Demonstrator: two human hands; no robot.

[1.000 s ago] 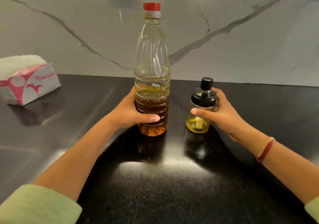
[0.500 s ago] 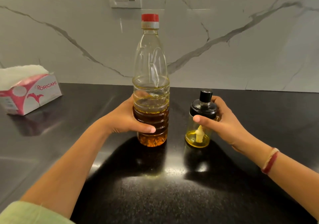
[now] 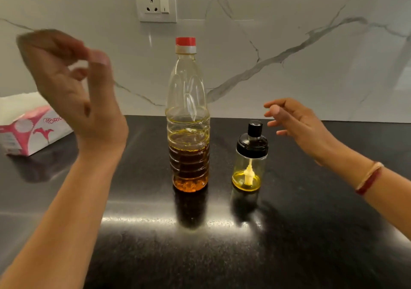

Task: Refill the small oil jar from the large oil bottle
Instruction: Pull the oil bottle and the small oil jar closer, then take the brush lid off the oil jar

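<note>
From the head view, the refill looks barely begun; the tall clear plastic oil bottle [image 3: 188,133] stands upright about midway along the glossy black stone bench [image 3: 222,255], nearer the back edge by the wall, with its red cap on and oil up to roughly half its height; the small clear glass oil jar with a black knobbed lid [image 3: 248,173] stands just beside it on the right, not touching, lid on, with only a shallow pool of yellow oil at the bottom; I'd judge that uncapping, lifting the lid, pouring and closing up are all left to do; the left hand [image 3: 73,92] is raised well to the left of the bottle, blurred, fingers loosely curled, gripping nothing; the right hand [image 3: 298,124] hovers up and to the right of the jar's lid, fingers relaxed and spread, touching nothing; a pink and white tissue box [image 3: 29,130] sits toward the bench's back left.
</note>
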